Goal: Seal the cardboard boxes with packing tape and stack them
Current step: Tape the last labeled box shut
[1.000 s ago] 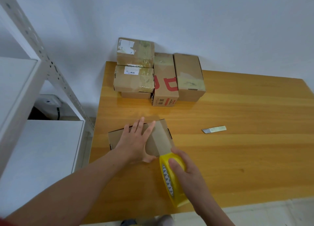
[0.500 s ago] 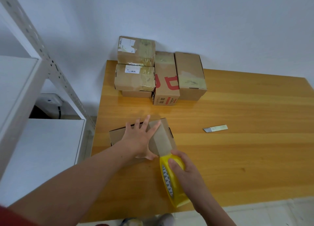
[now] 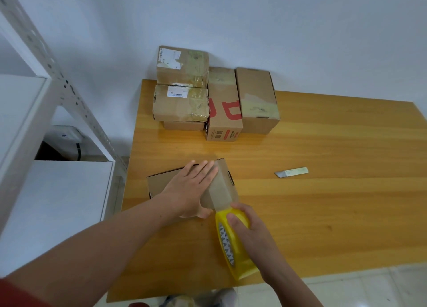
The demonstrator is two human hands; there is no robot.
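Near the left edge of the bench, my left hand presses flat, fingers straight, on the cardboard box. My right hand grips the yellow tape roll at the box's near end. Taped boxes sit stacked at the far-left corner.

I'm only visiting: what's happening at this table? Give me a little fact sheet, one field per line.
Left hand: presses flat on the near box
Right hand: grips the yellow tape roll, strip running onto that box
Back corner: pile of three boxes, with a red-printed box and a plain box beside it
Loose item: small cutter on the table, apart from both hands
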